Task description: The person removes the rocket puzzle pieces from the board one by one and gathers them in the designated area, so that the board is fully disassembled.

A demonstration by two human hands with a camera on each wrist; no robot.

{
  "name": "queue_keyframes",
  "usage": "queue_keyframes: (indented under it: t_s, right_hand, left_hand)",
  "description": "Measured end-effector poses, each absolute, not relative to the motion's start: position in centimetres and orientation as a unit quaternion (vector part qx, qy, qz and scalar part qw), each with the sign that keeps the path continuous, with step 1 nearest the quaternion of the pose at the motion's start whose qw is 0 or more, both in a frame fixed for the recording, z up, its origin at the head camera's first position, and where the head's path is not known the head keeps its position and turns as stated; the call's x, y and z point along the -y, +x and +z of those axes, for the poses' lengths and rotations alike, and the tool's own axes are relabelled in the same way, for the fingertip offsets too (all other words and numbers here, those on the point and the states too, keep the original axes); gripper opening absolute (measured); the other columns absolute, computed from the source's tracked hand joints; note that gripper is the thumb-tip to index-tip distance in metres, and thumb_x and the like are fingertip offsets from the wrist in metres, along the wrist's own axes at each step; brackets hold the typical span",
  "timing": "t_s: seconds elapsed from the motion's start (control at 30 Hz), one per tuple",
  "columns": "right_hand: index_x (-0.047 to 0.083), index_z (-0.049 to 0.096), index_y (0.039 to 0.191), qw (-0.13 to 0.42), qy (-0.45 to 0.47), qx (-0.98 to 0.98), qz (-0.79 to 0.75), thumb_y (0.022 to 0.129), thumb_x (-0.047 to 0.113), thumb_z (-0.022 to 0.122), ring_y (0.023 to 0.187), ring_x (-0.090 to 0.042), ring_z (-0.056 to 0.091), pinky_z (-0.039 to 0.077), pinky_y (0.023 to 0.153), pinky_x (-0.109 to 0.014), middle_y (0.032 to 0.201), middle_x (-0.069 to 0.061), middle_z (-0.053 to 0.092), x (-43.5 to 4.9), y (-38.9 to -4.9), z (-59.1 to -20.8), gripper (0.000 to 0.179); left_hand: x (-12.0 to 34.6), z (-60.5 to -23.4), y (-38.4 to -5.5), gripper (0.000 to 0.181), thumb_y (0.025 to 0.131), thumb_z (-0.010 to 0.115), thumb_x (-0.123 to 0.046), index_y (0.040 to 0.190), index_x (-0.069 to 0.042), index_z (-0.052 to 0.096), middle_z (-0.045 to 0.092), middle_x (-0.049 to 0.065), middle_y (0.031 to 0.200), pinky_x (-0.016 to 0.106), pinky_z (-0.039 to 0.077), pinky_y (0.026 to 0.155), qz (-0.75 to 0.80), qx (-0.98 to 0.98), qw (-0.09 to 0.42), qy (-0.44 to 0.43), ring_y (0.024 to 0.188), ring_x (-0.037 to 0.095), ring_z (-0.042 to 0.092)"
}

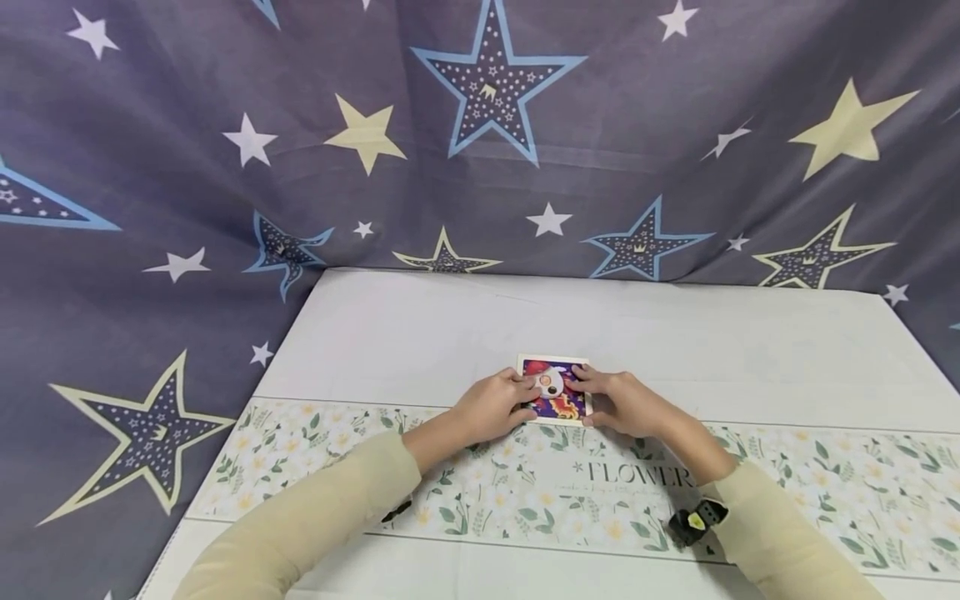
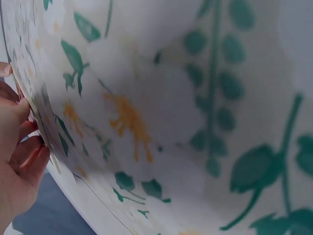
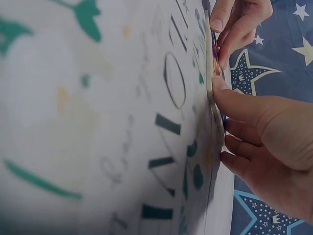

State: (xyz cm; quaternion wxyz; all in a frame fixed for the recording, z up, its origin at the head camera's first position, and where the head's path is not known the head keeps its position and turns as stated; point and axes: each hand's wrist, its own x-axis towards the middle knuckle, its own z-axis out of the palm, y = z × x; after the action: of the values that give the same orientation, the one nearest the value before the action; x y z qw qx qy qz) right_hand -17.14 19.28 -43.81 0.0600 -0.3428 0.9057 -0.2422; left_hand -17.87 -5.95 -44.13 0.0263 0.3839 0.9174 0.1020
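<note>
A small square picture board [image 1: 556,408] with a cream border lies on the table, showing a white cartoon figure on purple with red and orange parts. My left hand [image 1: 491,406] holds its left side, fingertips reaching over the picture and thumb near the front edge. On the opposite side my right hand [image 1: 630,404] grips the right edge, with its thumb at the near right corner. In the right wrist view the board [image 3: 215,105] appears nearly edge-on, with the right thumb on its near rim. The hands cover part of the picture.
The white table [image 1: 420,333] has a printed band of flowers [image 1: 337,483] with the word FLOWER. A dark curtain [image 1: 300,192] with stars hangs behind and to the left of it. A black strap device [image 1: 697,521] sits at the right wrist.
</note>
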Motion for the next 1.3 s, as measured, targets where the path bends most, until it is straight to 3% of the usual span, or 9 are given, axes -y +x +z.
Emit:
queue_keyframes:
  t_s: [0.7, 1.03, 1.3]
  right_hand:
    - [0.000, 0.054, 0.133, 0.074, -0.352, -0.898, -0.254, 0.081, 0.016, 0.075, 0.136, -0.045, 0.038, 0.042, 0.104, -0.051, 0.145, -0.026, 0.043, -19.3, -15.5, -43.9, 0.058]
    - [0.002, 0.055, 0.134, 0.077, -0.350, -0.898, -0.256, 0.081, 0.017, 0.075, 0.137, -0.045, 0.037, 0.039, 0.106, -0.053, 0.147, -0.024, 0.042, -19.4, -15.2, -44.0, 0.058]
    - [0.003, 0.058, 0.131, 0.059, -0.358, -0.907, -0.214, 0.080, 0.023, 0.076, 0.136, -0.044, 0.039, 0.040, 0.106, -0.051, 0.146, -0.022, 0.045, -19.3, -14.9, -43.4, 0.057]
  left_hand:
    - [6.2, -44.2, -15.3, 0.039, 0.094, 0.059, -0.037, 0.125, -0.014, 0.064, 0.062, 0.006, 0.132, 0.029, 0.054, 0.093, 0.087, -0.916, -0.010, 0.391, 0.115, 0.018, 0.060]
    - [5.7, -43.3, -15.7, 0.039, 0.092, 0.060, -0.042, 0.121, -0.017, 0.068, 0.067, 0.002, 0.127, 0.029, 0.054, 0.092, 0.023, -0.915, 0.009, 0.402, 0.112, 0.017, 0.062]
    - [5.5, -43.0, -16.3, 0.034, 0.088, 0.068, -0.038, 0.113, -0.015, 0.072, 0.070, 0.001, 0.120, 0.028, 0.054, 0.091, 0.056, -0.914, 0.026, 0.401, 0.109, 0.016, 0.064]
